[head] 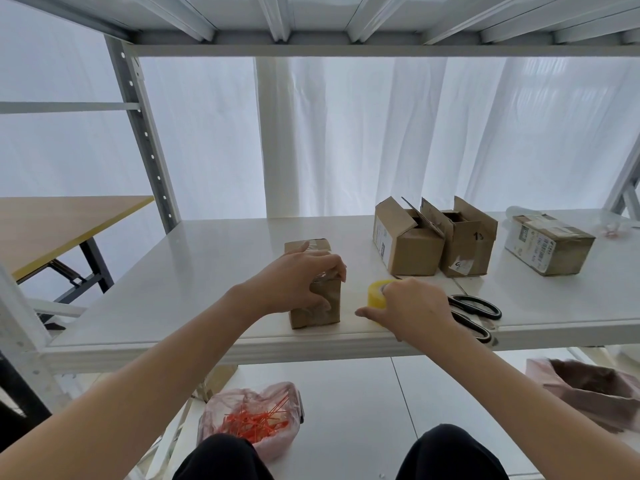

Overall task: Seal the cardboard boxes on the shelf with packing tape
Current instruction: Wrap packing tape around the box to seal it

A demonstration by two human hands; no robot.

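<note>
Left hand (298, 276) curled over the small box (317, 308) near the front edge of the shelf (207, 271), right hand (414, 306) gripping the tape roll (377, 295) just beside it; likely faults: tape wrinkling or self-sticking, box sliding off the edge under a sideways pull.

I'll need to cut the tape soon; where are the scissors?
Head view: the scissors lie at the shelf's front edge, just right of the right hand on the tape roll.

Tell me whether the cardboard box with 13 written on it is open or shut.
Open. The brown cardboard box marked 13 has its top flaps standing up, and its dark inside shows between them.
</note>
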